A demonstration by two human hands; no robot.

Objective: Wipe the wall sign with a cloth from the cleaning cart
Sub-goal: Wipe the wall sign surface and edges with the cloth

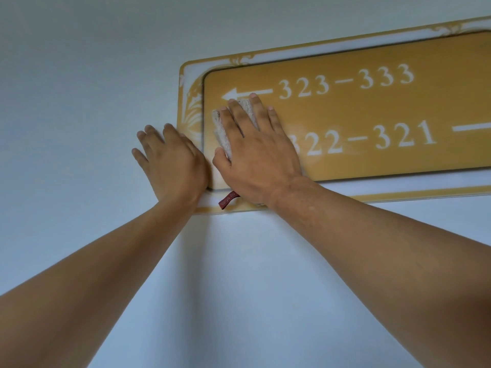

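Observation:
A gold wall sign [372, 107] with white room numbers and arrows hangs on a pale wall, set in a white and gold ornate border. My right hand [257, 152] lies flat on the sign's left end and presses a pale grey cloth [221, 128] against it. A small red tag [228, 200] on the cloth sticks out below the palm. My left hand [170, 160] rests flat with fingers spread, on the wall and the sign's left border, holding nothing.
Plain pale blue-white wall [93, 75] surrounds the sign on the left, above and below. The sign runs out of view at the right edge. The cleaning cart is out of view.

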